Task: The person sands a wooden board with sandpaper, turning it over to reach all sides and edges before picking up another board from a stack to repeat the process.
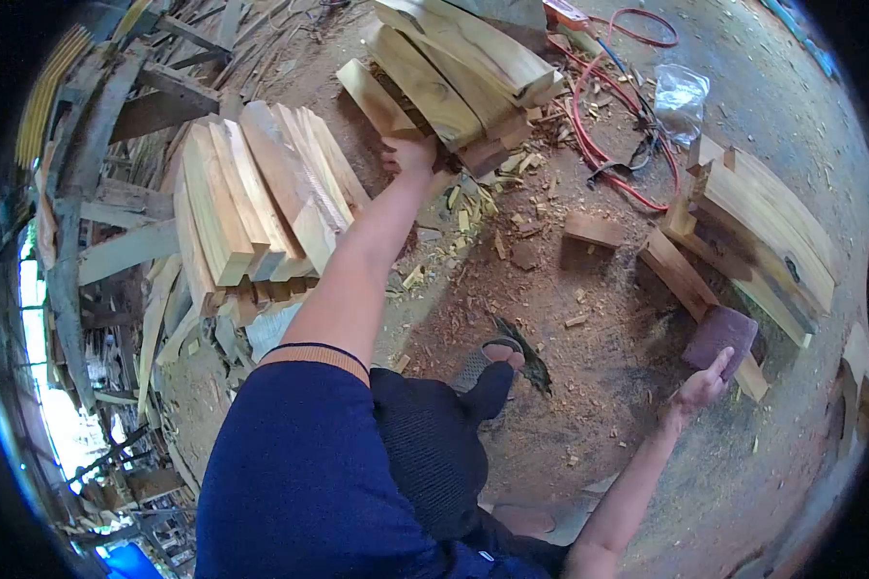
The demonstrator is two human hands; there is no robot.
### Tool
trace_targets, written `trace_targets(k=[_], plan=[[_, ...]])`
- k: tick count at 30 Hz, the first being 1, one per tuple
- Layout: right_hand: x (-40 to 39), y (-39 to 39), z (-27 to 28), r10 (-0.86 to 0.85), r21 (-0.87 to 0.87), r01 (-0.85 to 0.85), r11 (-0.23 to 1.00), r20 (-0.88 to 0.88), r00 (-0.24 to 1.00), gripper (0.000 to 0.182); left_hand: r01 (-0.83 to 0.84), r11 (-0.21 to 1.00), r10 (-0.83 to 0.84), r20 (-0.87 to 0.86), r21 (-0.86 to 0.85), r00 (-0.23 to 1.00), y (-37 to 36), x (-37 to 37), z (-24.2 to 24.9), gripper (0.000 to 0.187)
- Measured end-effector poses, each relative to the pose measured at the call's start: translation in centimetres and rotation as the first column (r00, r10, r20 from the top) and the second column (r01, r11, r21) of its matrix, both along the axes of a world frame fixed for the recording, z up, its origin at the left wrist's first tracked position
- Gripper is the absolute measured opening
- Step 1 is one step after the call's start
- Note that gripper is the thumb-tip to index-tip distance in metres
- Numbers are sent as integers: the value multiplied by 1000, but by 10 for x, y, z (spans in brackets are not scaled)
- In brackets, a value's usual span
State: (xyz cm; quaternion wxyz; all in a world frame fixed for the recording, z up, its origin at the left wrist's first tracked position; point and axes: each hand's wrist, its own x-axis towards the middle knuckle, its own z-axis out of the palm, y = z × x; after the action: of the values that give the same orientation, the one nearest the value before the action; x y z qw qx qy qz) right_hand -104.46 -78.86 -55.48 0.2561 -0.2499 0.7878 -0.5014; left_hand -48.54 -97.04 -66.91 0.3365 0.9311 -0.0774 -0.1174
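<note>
My left hand (410, 154) reaches to the lower end of a wooden piece (377, 101) beside the stacked planks (434, 87); its fingers are bent and partly hidden, so their grip is unclear. On the right, my right hand (703, 388) holds a reddish-brown block (720, 342) by its lower edge. That block is over a narrow wooden piece (681, 273) lying on the ground. A short wooden block (594, 230) lies to the left of the narrow piece. Curved planks (763, 232) are stacked just beyond it.
More planks (290, 183) are stacked at the left, near a heap of scrap timber (126, 212). A red hose (594, 145) and a clear plastic bag (681, 96) lie at the upper right. Wood chips cover the ground around my foot (497, 372).
</note>
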Motion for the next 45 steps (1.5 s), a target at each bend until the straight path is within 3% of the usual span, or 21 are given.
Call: trace_targets(k=[3, 5, 7, 9, 11, 13, 16, 19, 21, 23, 26, 28, 31, 32, 37, 39, 41, 42, 43, 44, 45], plan=[[7, -2, 13, -33, -1, 33, 999, -32, 999, 66, -186, 976, 200, 131, -112, 971, -7, 19, -20, 94], [7, -2, 18, -55, 7, 55, 998, -15, 998, 65, 198, 945, -223, -72, -259, 972, 17, 6, 52, 70], [0, 2, 9, -38, -11, 38, 999, -13, 999, 63, -36, 713, -374, -424, -700, 825, 24, 28, 66, 46], [-2, 4, 2, -1, -123, 4, 992, 24, 1000, 61, -70, 610, -543, -480, -789, 689, 44, 34, 127, 43], [-2, 5, -1, 18, -129, -14, 992, 28, 999, 57, -305, 477, -658, -565, -824, 498, 74, -13, 208, 44], [2, 3, -3, -13, -173, 30, 984, 95, 995, 51, -380, 415, -644, -562, -827, 519, 90, -30, 230, 47], [14, -2, 16, -41, -203, 77, 976, 177, 983, 50, -113, 427, -718, -412, -897, 560, 121, -76, 263, 46], [7, -4, 14, 161, -417, 131, 899, 594, 788, 42, 54, 438, -715, -312, -897, 625, 138, -103, 275, 46], [7, 0, 30, 179, -307, 132, 942, 797, 577, 36, 196, 423, -766, -233, -885, 600, 145, -110, 284, 47], [-1, 3, 9, 117, -218, 130, 967, 838, 534, 32, 314, 357, -826, -141, -880, 545, 147, -121, 289, 48], [-13, 7, -19, 25, -243, 350, 905, 850, 526, 34, 498, 354, -891, -123, -791, 438, 144, -145, 302, 57], [-39, -5, -22, 81, -320, 438, 840, 873, 481, 33, 701, 226, -973, -124, -676, 194, 144, -165, 305, 74], [-82, -31, -41, 188, -366, 570, 735, 919, 348, 32, 727, 108, -980, -196, -678, -38, 144, -205, 299, 92], [-90, -40, -44, 194, -449, 514, 730, 858, 475, 31, 730, 57, -961, -235, -681, -144, 145, -217, 297, 100], [-106, -35, 11, 79, -423, 504, 753, 819, 569, 30, 738, -111, -738, -442, -666, -510, 142, -246, 262, 101], [-113, -14, 12, -84, -387, 499, 776, 720, 689, 31, 686, -18, -595, -544, -727, -592, 143, -258, 240, 95], [-109, 6, 20, -305, -545, 385, 745, 235, 923, 36, 690, 59, -412, -647, -722, -642, 138, -266, 219, 86], [-106, 13, 26, -306, -538, 386, 749, 237, 922, 36, 696, 85, -321, -681, -713, -658, 135, -270, 208, 80], [-101, 19, 35, -213, -370, 176, 912, -63, 975, 39, 700, 85, -312, -686, -709, -657, 130, -274, 197, 80], [-99, 24, 40, -40, -120, 0, 993, -327, 944, 43, 710, 283, -148, -761, -645, -632, 125, -278, 187, 77], [-99, 23, 26, -50, -115, 12, 993, -329, 943, 43, 712, 456, 30, -790, -534, -612, 123, -283, 177, 73]])
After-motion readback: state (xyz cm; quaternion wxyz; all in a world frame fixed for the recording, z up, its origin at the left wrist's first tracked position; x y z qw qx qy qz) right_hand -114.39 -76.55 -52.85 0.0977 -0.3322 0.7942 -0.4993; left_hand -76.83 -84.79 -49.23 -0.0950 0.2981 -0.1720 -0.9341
